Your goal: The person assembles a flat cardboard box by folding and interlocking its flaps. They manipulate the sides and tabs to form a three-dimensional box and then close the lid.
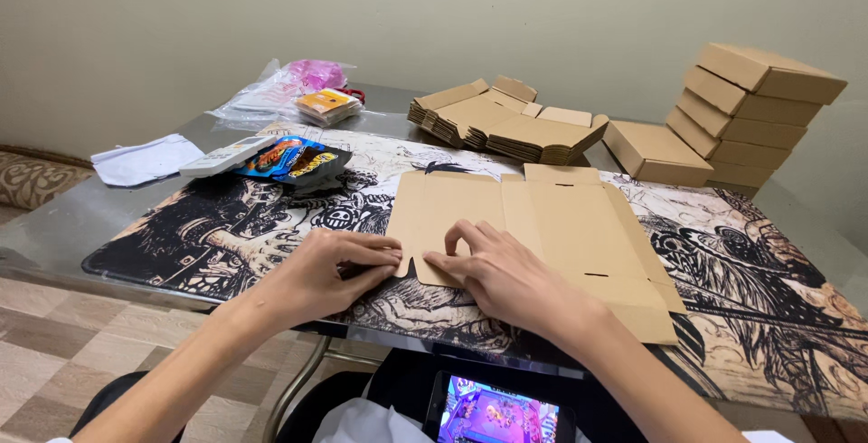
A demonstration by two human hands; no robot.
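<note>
A flat, unfolded brown cardboard box blank (561, 226) lies on a black-and-white illustrated desk mat (768, 316). My left hand (330, 271) rests at the blank's near-left corner, fingertips on a small flap edge. My right hand (502, 271) presses flat on the near-left part of the blank, fingers spread and pointing left. Both hands touch the cardboard and neither lifts it.
A pile of flat box blanks (506, 122) lies at the back. A stack of folded boxes (750, 104) rises at the back right. A white remote (226, 155), colourful packets (294, 158), a plastic bag (289, 86) and white paper (145, 158) sit left. A lit phone (502, 414) rests on my lap.
</note>
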